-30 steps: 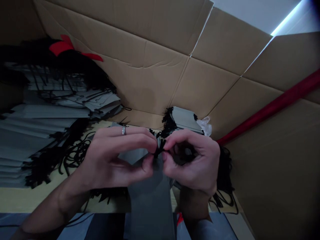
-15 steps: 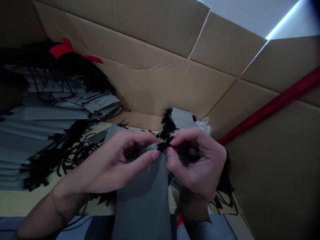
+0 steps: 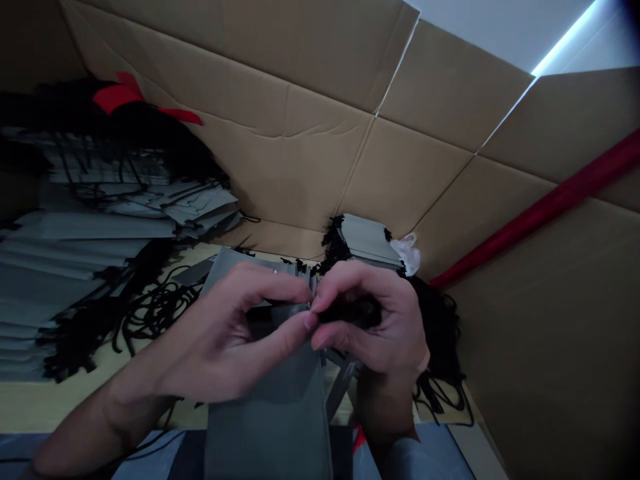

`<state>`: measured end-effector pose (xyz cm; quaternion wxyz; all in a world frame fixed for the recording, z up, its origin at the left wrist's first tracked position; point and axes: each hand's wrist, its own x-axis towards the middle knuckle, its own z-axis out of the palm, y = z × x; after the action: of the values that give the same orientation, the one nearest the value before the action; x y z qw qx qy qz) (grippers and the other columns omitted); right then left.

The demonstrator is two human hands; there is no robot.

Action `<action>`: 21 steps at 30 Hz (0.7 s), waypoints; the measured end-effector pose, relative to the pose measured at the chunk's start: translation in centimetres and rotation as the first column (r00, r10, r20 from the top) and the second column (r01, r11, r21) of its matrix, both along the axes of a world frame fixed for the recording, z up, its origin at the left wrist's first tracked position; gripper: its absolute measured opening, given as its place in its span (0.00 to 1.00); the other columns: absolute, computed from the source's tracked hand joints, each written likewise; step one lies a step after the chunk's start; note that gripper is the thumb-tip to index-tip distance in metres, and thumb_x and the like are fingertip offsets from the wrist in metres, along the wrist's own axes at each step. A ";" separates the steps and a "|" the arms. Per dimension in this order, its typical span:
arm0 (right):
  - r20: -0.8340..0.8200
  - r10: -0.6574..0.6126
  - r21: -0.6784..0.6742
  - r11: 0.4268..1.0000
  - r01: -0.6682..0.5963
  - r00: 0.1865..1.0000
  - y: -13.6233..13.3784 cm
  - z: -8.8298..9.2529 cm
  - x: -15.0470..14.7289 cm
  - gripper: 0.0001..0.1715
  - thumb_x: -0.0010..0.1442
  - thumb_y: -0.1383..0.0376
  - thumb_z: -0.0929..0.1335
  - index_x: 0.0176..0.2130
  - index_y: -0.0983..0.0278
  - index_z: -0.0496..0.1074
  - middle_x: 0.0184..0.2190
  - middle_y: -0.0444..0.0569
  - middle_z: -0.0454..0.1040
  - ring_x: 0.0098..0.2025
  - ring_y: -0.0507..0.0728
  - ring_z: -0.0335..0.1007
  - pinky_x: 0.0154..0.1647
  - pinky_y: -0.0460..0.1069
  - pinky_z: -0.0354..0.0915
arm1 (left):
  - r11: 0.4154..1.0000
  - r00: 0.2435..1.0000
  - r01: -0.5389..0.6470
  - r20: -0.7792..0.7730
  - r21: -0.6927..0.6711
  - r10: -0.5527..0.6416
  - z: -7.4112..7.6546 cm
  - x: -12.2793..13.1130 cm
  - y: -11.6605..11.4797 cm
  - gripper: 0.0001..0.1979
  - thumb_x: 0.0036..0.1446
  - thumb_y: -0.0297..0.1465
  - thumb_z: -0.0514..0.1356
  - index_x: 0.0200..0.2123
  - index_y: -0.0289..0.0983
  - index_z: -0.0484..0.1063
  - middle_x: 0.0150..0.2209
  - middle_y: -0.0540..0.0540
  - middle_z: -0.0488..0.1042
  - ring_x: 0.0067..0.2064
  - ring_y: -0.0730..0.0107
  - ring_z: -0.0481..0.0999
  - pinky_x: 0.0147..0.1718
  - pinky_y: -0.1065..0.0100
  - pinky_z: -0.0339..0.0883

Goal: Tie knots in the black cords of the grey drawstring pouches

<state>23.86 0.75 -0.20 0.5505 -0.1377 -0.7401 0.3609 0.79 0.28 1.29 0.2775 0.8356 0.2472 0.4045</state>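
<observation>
Above the bench: cord work on a grey bag.
Left hand (image 3: 235, 333) and right hand (image 3: 370, 320) pinch the bag (image 3: 280, 413) top and cord (image 3: 350, 312); stacks (image 3: 75, 233) lie left.

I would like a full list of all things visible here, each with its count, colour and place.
grey bag: one, grey, centre bottom, held by both hands
black cord: one, black, at the bag's top edge, inside the right hand
stacked grey bags: many, grey, left side of the table
small bag stack: one pile, grey with black cord ends, behind the hands
loose black cords: several, black, on the table left of the hands
red piece: one, red, top left on the dark heap
cardboard wall: brown, behind and to the right
red bar: one, red, slanting at right
table: one, pale wood
left hand: on the bag top
right hand: closed on the cord
</observation>
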 end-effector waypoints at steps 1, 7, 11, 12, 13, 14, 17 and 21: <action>0.003 -0.001 -0.033 0.999 0.001 1.000 -0.1 0.0 0.1 0.21 0.58 0.66 0.92 0.46 0.61 0.89 0.38 0.44 0.88 0.34 0.51 0.82 0.34 0.42 0.76 | 1.000 1.000 0.020 0.010 0.008 -0.021 0.1 0.1 0.0 0.16 0.78 0.33 0.63 0.33 0.40 0.81 0.28 0.51 0.79 0.29 0.69 0.78 0.31 0.71 0.74; -0.005 0.028 -0.125 0.992 -0.029 1.000 -0.4 -0.1 0.2 0.21 0.57 0.66 0.93 0.42 0.60 0.86 0.33 0.39 0.83 0.28 0.48 0.74 0.28 0.42 0.71 | 0.996 0.996 0.086 0.041 -0.004 -0.085 0.1 0.3 -0.2 0.12 0.78 0.29 0.64 0.37 0.40 0.80 0.30 0.52 0.80 0.31 0.70 0.79 0.33 0.69 0.72; -0.069 0.115 -0.119 0.985 -0.123 0.991 0.7 -1.0 -0.1 0.22 0.55 0.65 0.93 0.39 0.59 0.85 0.30 0.38 0.82 0.26 0.49 0.72 0.26 0.44 0.69 | 0.985 0.979 0.168 0.121 -0.048 -0.161 -0.3 0.1 -0.4 0.11 0.75 0.24 0.63 0.37 0.41 0.79 0.31 0.54 0.80 0.31 0.72 0.77 0.33 0.70 0.70; -0.077 0.133 -0.106 0.984 -0.140 0.988 1.0 -1.2 -0.1 0.22 0.54 0.65 0.93 0.39 0.59 0.85 0.29 0.38 0.82 0.25 0.49 0.72 0.25 0.45 0.69 | 0.980 0.974 0.187 0.144 -0.062 -0.177 -0.3 0.1 -0.4 0.12 0.74 0.23 0.63 0.35 0.41 0.77 0.30 0.55 0.77 0.30 0.72 0.75 0.32 0.70 0.69; -0.081 0.137 -0.099 0.985 -0.144 0.987 1.1 -1.3 0.0 0.22 0.54 0.65 0.93 0.39 0.59 0.85 0.29 0.38 0.82 0.24 0.49 0.72 0.25 0.45 0.68 | 0.978 0.971 0.194 0.155 -0.075 -0.181 -0.3 0.0 -0.4 0.13 0.74 0.22 0.62 0.34 0.41 0.75 0.28 0.55 0.74 0.29 0.73 0.72 0.30 0.69 0.67; -0.085 0.125 -0.102 0.986 -0.133 0.989 1.2 -1.2 0.0 0.22 0.54 0.65 0.93 0.39 0.58 0.85 0.29 0.38 0.82 0.24 0.49 0.72 0.25 0.45 0.68 | 0.980 0.974 0.183 0.148 -0.082 -0.169 -0.3 -0.1 -0.3 0.14 0.74 0.23 0.61 0.33 0.41 0.74 0.28 0.55 0.73 0.28 0.73 0.70 0.30 0.69 0.66; -0.046 0.013 -0.157 0.987 -0.020 0.999 0.5 -0.4 0.4 0.22 0.56 0.67 0.92 0.44 0.57 0.87 0.33 0.39 0.86 0.25 0.50 0.74 0.25 0.45 0.70 | 0.998 0.995 0.065 0.070 -0.001 -0.065 -0.2 -0.2 -0.1 0.11 0.77 0.25 0.61 0.38 0.41 0.77 0.30 0.54 0.77 0.30 0.71 0.74 0.32 0.67 0.68; 0.031 -0.173 -0.196 0.965 0.175 0.985 -0.9 1.4 0.9 0.26 0.53 0.69 0.93 0.48 0.56 0.90 0.39 0.42 0.89 0.30 0.50 0.77 0.28 0.43 0.73 | 0.983 0.999 -0.050 0.014 0.176 0.048 -0.3 -0.3 0.2 0.07 0.80 0.27 0.62 0.46 0.43 0.78 0.35 0.55 0.82 0.35 0.70 0.84 0.34 0.68 0.71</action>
<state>24.75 -0.17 1.18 0.5586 -0.2585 -0.6894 0.3820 0.46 0.43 0.95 0.1938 0.8485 0.2298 0.4355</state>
